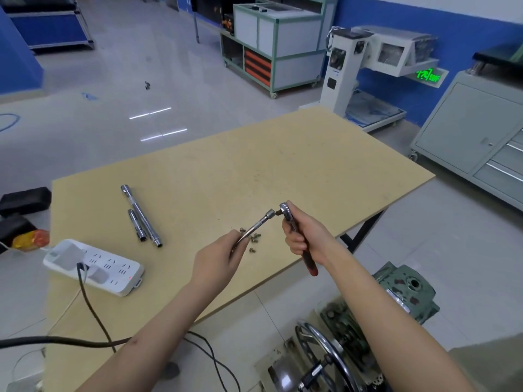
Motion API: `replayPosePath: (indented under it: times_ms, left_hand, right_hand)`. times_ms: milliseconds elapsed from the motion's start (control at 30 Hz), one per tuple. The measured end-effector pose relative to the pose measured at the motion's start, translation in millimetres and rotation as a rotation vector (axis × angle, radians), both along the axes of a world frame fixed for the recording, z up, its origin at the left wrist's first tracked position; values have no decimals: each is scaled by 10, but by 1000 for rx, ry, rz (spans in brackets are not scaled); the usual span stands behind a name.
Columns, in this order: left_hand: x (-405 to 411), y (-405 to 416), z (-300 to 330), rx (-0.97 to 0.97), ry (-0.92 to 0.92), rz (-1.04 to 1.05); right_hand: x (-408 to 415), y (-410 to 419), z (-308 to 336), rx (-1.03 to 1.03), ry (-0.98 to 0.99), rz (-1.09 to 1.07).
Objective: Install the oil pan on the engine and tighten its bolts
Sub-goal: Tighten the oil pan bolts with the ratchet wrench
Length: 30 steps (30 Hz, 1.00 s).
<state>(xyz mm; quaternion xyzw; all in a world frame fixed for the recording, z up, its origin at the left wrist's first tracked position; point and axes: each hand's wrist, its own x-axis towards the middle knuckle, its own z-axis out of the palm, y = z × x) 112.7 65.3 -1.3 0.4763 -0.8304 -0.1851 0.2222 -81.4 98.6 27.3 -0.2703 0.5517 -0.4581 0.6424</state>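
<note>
Tool prep only — the right hand grips the ratchet, the left hand pinches the extension. Bolts lie loose on the table — pan fitting and tightening all remain.

Tan table; chrome ratchet, red handle.

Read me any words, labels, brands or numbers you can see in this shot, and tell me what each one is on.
Nothing reads clearly.
Green lit sign on the blue wall: glowing characters, too blurred to read.
White power strip on the table: no readable markings.
Ratchet in the right hand: no brand visible.
</note>
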Motion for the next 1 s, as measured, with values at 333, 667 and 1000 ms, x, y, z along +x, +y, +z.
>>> replayPosePath:
  times_ms: [333, 667, 1000]
  left_hand:
    - [-41, 111, 167, -39, 52, -72]
    - [-172, 121, 273, 247, 231, -278]
    - [-716, 70, 673, 691, 424, -404]
  right_hand:
    - [-50, 167, 168, -7, 46, -11]
    - [-253, 291, 331, 55, 113, 120]
    - [-533, 617, 842, -132, 510, -159]
